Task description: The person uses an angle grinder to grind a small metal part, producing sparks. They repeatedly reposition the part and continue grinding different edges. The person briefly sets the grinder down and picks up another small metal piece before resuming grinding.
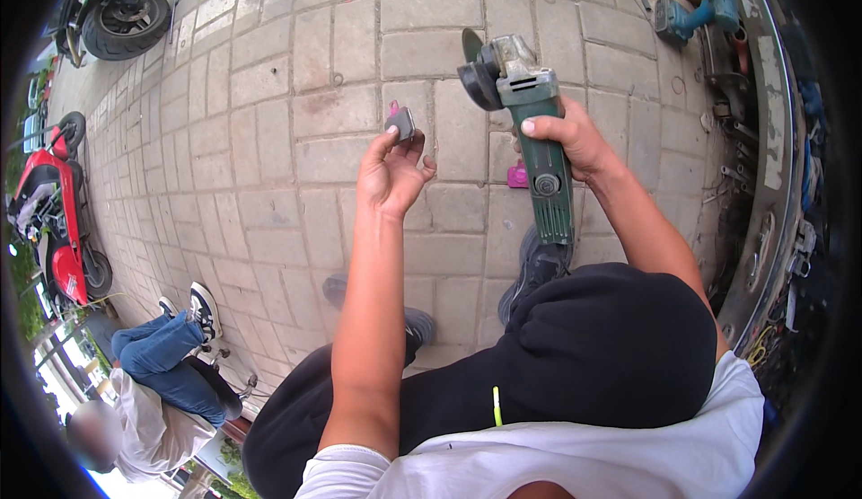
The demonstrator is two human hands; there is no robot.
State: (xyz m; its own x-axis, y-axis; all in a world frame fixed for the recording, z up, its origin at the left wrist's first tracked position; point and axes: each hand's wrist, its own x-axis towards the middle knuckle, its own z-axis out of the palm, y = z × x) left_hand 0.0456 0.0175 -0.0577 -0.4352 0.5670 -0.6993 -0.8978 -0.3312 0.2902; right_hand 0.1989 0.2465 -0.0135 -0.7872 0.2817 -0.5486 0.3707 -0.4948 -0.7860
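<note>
Angle grinder in right hand

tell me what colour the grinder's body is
The grinder's body is dark green; it shows best in the head view, in the right hand.

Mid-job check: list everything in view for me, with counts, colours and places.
Angle grinder: one, dark green with grey head, in the right hand
Small flat piece: one, dark grey, pink showing beside it, in the left hand
Pink piece: one, pink, on the paving beside the grinder
Power tool: one, blue, upper right
Red motorcycle: one, red and black, far left
Wheel: one, black, upper left
Metal parts: several, uncountable, greyish, right edge
Another person: one, blue jeans, lower left
Own shoes: two, dark, below the hands
Own hands: two, bare, centre
</note>
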